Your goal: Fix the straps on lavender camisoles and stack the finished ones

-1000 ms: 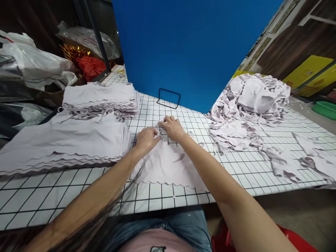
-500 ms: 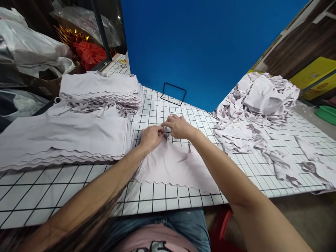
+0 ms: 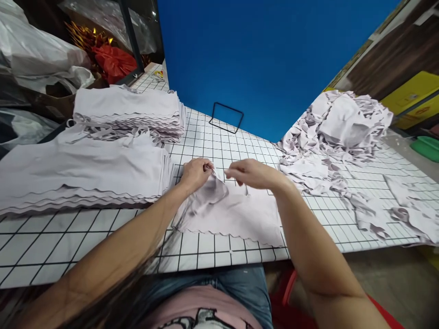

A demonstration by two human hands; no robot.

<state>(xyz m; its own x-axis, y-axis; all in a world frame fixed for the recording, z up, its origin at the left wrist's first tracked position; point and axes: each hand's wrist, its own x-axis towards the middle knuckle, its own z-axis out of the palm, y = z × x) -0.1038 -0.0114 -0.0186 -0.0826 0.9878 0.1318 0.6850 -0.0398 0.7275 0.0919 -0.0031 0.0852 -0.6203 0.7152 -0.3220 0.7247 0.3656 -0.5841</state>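
Observation:
A pale pinkish camisole top (image 3: pixel 240 219) with a wavy hem lies on the grid-patterned table in front of me. My left hand (image 3: pixel 197 173) is closed on its upper left edge and lifts a fold of the cloth. Over the top's upper middle is my right hand (image 3: pixel 252 173), its fingers bent and drawn together. Whether they hold anything small is hidden. A small clip-like bit shows on the top's upper edge, below the right hand.
Two stacks of like tops, a near stack (image 3: pixel 85 169) and a far stack (image 3: pixel 130 107), stand at left. A heap of crumpled tops (image 3: pixel 343 123) spreads over the right side. A blue board (image 3: pixel 260 59) rises behind the table, near a black wire frame (image 3: pixel 226 117).
My right hand has drawn away from my left, to the right. The cloth by my left hand is now lifted into a fold.

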